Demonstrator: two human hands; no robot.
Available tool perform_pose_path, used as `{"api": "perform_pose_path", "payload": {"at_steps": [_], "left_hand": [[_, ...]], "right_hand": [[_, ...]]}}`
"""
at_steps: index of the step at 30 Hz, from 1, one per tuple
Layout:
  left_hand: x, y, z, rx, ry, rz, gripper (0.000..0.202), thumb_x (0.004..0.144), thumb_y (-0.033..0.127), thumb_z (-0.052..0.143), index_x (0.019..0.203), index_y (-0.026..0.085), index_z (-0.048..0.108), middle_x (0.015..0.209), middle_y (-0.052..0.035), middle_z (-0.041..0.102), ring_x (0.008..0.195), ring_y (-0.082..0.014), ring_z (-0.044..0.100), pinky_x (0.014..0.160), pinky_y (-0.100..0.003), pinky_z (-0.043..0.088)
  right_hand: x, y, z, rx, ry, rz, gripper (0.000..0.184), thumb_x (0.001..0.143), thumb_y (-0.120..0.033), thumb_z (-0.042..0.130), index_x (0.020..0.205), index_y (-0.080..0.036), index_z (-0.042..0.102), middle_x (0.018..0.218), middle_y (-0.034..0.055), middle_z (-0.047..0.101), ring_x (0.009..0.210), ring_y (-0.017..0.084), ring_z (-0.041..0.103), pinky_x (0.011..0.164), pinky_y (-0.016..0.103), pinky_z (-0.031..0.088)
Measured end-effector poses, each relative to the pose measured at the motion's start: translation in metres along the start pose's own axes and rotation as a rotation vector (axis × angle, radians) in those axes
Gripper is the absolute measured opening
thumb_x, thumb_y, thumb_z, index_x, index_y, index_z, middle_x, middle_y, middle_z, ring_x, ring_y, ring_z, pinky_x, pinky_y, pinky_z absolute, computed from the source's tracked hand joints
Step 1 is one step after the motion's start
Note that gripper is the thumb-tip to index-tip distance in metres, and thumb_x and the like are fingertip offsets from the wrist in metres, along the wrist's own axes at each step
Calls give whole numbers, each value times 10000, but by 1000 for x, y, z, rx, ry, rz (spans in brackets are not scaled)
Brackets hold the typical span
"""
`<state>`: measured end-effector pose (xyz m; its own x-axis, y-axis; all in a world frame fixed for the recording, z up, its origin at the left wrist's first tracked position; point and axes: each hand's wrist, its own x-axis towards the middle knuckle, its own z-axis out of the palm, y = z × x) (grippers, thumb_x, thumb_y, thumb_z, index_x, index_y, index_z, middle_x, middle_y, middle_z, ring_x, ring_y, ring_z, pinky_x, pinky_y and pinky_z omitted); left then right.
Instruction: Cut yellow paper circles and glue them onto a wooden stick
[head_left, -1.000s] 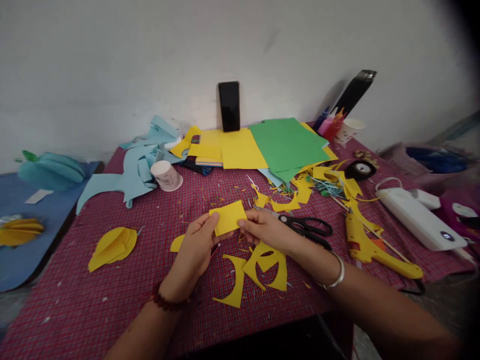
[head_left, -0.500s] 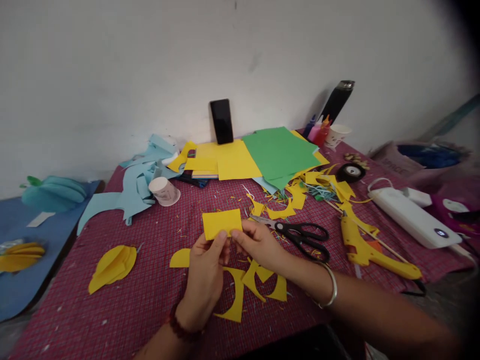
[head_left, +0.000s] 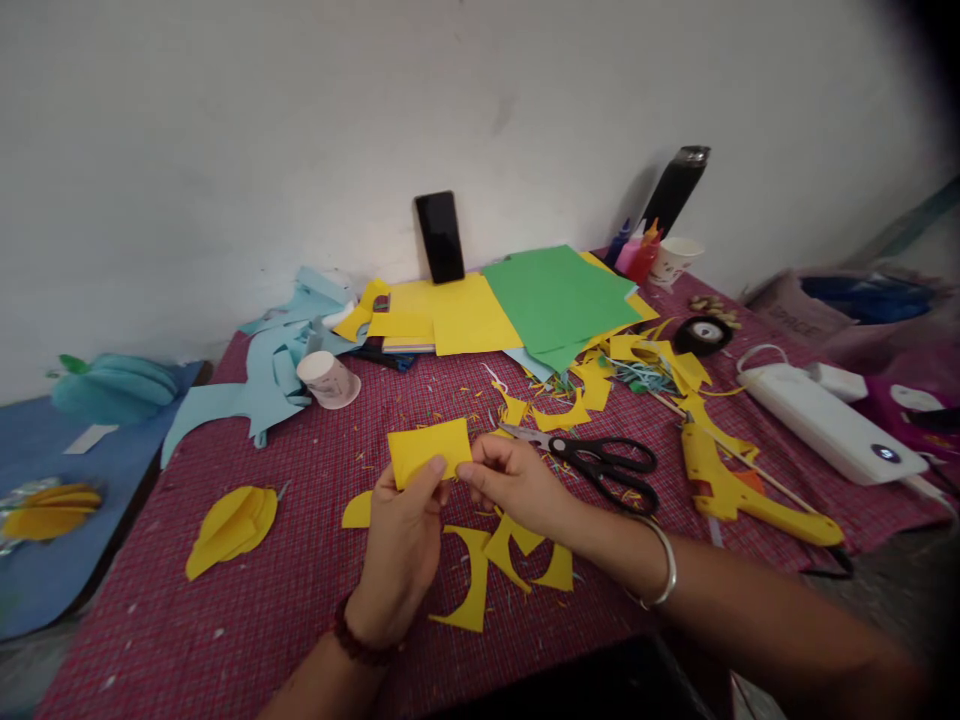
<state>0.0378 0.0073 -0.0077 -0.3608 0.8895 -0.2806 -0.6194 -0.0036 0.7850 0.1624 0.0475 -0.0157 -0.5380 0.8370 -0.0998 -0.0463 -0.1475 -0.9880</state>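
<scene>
Between my hands, above the table, is a small rectangle of yellow paper [head_left: 429, 446]. My left hand [head_left: 405, 535] pinches its lower middle with the thumb on top. My right hand [head_left: 517, 482] grips its lower right corner between thumb and fingers. Black-handled scissors [head_left: 600, 462] lie just beyond my right hand, their blades slightly apart. Yellow paper offcuts [head_left: 476, 580] with curved edges lie below my hands. A yellow half-round piece [head_left: 358, 511] is partly hidden by my left hand. Farther left sits a folded stack of yellow paper circles [head_left: 234, 527].
A yellow glue gun [head_left: 705, 470] and a white power bank [head_left: 832, 420] lie at the right. Green sheets [head_left: 559, 295] and a leaning phone [head_left: 440, 237] are at the back. A paper cup [head_left: 328, 380] stands beside light-blue scraps [head_left: 270, 360].
The yellow paper has shifted slightly left and tilted. My right hand's grip has moved out to the paper's lower right corner; the view has shifted a little.
</scene>
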Motion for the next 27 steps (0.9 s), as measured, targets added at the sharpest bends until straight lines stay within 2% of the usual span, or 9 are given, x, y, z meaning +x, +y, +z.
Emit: {"api": "perform_pose_path", "payload": {"at_steps": [5, 8, 11, 14, 16, 19, 23, 27], "left_hand": [[1, 8, -1, -11, 25, 14, 236, 558, 142, 814, 728, 146, 651, 707, 30, 668, 545, -57, 539, 480, -168, 404], [2, 10, -3, -11, 13, 3, 232, 573, 144, 810, 742, 151, 652, 723, 32, 671, 563, -60, 548, 499, -172, 417], [2, 11, -5, 17, -17, -3, 228, 582, 151, 805, 758, 154, 660, 749, 25, 680, 569, -61, 551, 502, -175, 413], [2, 11, -7, 80, -39, 20, 228, 587, 171, 804, 774, 158, 673, 770, 10, 689, 605, -80, 578, 510, -183, 414], [3, 10, -10, 151, -35, 92, 213, 603, 192, 798, 780, 165, 684, 772, 4, 693, 652, -103, 603, 562, -201, 445], [2, 7, -15, 375, -15, 279, 163, 664, 225, 765, 803, 171, 699, 763, 4, 685, 659, -114, 594, 623, -231, 466], [0, 5, -23, 681, 43, 516, 102, 701, 227, 735, 781, 183, 690, 713, 27, 628, 600, -99, 528, 572, -226, 419], [-3, 4, -24, 799, 44, 581, 77, 712, 226, 730, 759, 189, 681, 692, 36, 599, 576, -90, 495, 555, -226, 400]], "right_hand": [[0, -9, -15, -15, -19, -9, 209, 838, -378, 566, 782, -179, 541, 658, -21, 574, 511, 79, 492, 507, 228, 392], [0, -10, -22, -60, -15, -25, 288, 906, -413, 470, 819, -159, 576, 687, 12, 591, 526, 89, 512, 522, 241, 411], [0, -7, -19, -119, -93, -63, 363, 941, -443, 395, 788, -162, 565, 684, 26, 590, 536, 101, 525, 530, 252, 429], [-2, -6, -9, -240, -181, -120, 347, 946, -428, 386, 739, -178, 509, 676, 12, 572, 547, 99, 521, 529, 245, 415], [-4, -7, -3, -339, -183, -148, 281, 928, -379, 430, 732, -185, 483, 655, -8, 547, 552, 99, 504, 522, 237, 385], [-5, -8, 1, -453, -127, -173, 221, 901, -304, 470, 710, -194, 453, 621, -32, 497, 552, 99, 462, 515, 235, 331], [-5, -8, 1, -537, -75, -201, 263, 896, -306, 482, 668, -201, 403, 601, -48, 421, 553, 95, 405, 517, 242, 279], [-3, -6, -1, -552, -40, -221, 312, 901, -329, 473, 637, -206, 360, 572, -55, 375, 533, 92, 374, 506, 246, 257]]}}
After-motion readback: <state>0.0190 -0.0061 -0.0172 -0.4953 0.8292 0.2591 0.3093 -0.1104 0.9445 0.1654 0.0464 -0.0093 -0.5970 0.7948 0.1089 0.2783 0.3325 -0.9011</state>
